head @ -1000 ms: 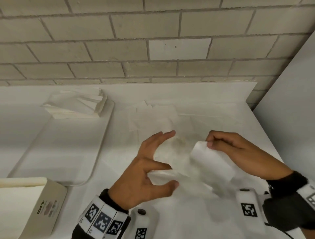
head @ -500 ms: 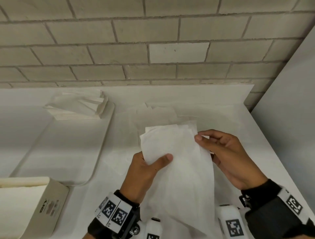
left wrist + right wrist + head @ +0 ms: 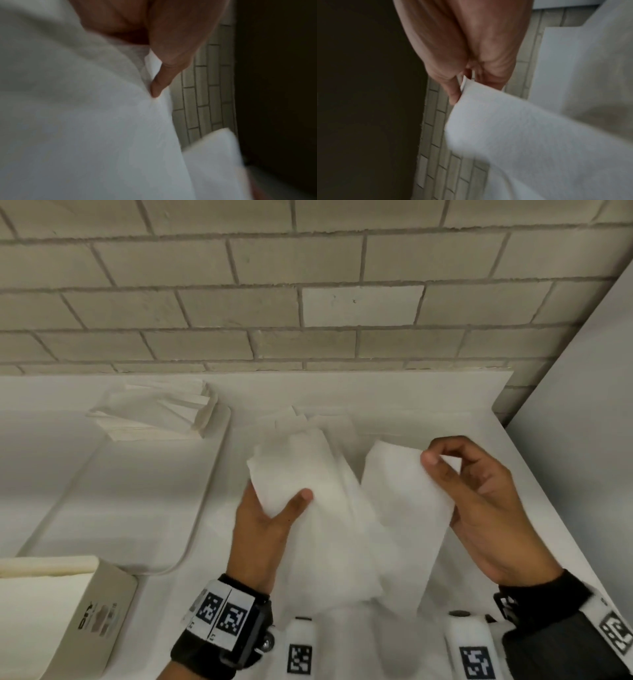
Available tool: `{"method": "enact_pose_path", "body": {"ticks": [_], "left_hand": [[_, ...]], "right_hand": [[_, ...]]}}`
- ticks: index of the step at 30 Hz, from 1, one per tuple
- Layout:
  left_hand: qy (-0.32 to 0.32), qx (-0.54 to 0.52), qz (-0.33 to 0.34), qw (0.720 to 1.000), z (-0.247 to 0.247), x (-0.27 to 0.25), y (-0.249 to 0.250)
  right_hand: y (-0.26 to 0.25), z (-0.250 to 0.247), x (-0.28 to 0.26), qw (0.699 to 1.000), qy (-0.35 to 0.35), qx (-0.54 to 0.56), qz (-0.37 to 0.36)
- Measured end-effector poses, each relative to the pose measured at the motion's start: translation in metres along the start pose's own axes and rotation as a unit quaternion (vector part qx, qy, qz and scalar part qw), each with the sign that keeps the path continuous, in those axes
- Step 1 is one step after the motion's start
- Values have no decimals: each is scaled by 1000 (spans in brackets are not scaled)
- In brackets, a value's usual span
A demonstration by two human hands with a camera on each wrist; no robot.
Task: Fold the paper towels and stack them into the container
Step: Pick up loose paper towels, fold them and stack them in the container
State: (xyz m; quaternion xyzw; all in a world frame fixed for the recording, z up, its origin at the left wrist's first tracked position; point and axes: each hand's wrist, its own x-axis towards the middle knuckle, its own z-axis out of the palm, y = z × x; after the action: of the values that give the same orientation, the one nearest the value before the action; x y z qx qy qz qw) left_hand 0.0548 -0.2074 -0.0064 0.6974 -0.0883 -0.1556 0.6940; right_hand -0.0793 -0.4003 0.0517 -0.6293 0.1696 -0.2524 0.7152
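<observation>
A white paper towel (image 3: 346, 529) is held up above the counter between both hands. My left hand (image 3: 270, 508) pinches its left top corner, thumb on the near face. My right hand (image 3: 479, 498) pinches the right top corner (image 3: 397, 463) between thumb and fingers. The sheet sags in the middle between the two corners. In the left wrist view the thumb (image 3: 159, 86) presses into the towel (image 3: 85, 121). The right wrist view has thumb and fingers clamped on the towel's edge (image 3: 467, 86). A stack of folded towels (image 3: 157, 412) lies at the far end of the white tray (image 3: 102, 508).
Loose unfolded towels (image 3: 329, 422) lie on the white counter behind the held sheet. A cardboard box (image 3: 68, 618) stands at the near left. A brick wall runs along the back; a grey panel (image 3: 582, 440) bounds the right side.
The hands have pulled apart, spreading the towel's two top corners; the right hand has gone right and up. The sheet was flat and narrow half a second ago.
</observation>
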Motion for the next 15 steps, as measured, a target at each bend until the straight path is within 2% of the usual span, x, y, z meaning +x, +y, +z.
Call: {"method": "enact_pose_path", "body": {"ticks": [1,3,5,7,9,12,15], "left_hand": [[34,81,38,995,-5,5,2],[67,240,100,963,-10,9,7],[32,320,151,935,-7,6,10],[-9,288,154,945,1,-2,12],[-65,180,116,975,9,-10,12],[-145,58,63,986,18,-24,12],[-134,19,31,990,14,-30,8]], "right_hand": [[-9,-2,-3,1000,-22,0,-2],[-25,-2,-10,996,-83,20,6],[-33,4,-14,992,-126,22,21],[-28,17,-9,990,-128,-61,-7],[-16,34,-1,975,-90,-192,-66],[3,48,6,953,-31,-281,-107],[12,51,7,941,5,-318,-120]]}}
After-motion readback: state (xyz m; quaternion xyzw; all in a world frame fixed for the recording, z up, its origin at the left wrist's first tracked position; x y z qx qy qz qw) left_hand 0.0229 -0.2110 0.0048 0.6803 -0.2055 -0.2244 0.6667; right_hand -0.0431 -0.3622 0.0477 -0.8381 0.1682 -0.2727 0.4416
